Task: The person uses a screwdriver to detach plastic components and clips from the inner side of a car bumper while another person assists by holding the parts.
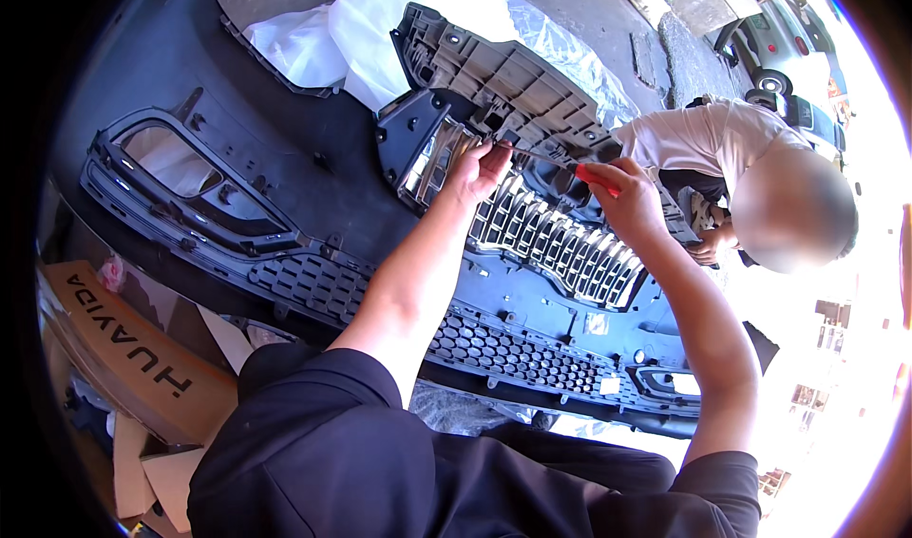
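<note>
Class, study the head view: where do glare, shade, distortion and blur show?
Head view: glare bleaches the far right, while the bumper lies darker at left; head view: the co-worker's head is blurred, but the grille looks fairly sharp; head view: the bumper's edges bow, though how much is fisheye distortion cannot be told.

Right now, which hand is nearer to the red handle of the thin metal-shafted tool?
Right. The right hand grips the red handle; the left hand is to its left, by the far end of the thin metal shaft.
</note>
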`<state>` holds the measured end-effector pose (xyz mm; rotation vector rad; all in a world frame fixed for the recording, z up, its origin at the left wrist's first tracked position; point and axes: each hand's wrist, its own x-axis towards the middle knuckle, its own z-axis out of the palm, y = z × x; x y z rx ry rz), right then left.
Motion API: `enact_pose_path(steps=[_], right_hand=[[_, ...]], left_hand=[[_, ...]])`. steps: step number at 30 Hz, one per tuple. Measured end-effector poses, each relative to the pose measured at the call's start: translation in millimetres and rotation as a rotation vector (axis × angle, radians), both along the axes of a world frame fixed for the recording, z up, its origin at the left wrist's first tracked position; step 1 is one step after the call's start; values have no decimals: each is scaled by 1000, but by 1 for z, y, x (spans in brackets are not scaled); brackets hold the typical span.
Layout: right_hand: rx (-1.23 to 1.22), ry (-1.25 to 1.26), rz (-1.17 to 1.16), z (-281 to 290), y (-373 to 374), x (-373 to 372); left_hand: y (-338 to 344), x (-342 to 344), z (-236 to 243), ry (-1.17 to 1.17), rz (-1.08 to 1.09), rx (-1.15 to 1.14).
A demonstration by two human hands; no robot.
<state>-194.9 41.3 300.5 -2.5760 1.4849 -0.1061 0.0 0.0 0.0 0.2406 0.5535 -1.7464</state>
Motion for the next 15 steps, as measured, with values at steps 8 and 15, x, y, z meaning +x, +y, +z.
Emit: enact_pose_path(steps=[8,15], right_hand=[[27,39,-15,3,11,25],[-28,56,-10,-7,9,47]], left_hand=[[-5,-29,-3,138,74,188],[-24,-37,-5,207,194,416]])
